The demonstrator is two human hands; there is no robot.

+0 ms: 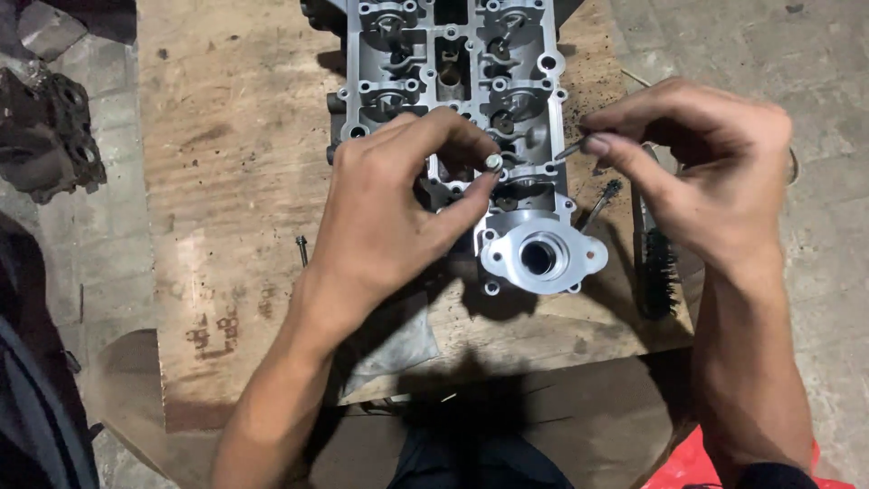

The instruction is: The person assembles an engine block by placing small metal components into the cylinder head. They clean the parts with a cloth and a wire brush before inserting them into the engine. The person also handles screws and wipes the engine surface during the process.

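A bare aluminium cylinder head (453, 63) lies lengthwise on a wooden board (226, 181), its round flanged end (541, 256) toward me. My left hand (398, 208) hovers over the near part of the head and pinches a small round metal piece (493, 163) between thumb and forefinger. My right hand (706, 172) is at the head's right edge, its thumb and forefinger closed on a thin metal tool (568, 150) whose tip points left toward that small piece.
A black wire brush (657, 272) and a slim brush (605, 197) lie at the board's right side. A loose bolt (301, 249) rests left of my left wrist. A dark engine part (45, 136) sits on the paving at far left. Something red (697, 462) shows at the bottom right.
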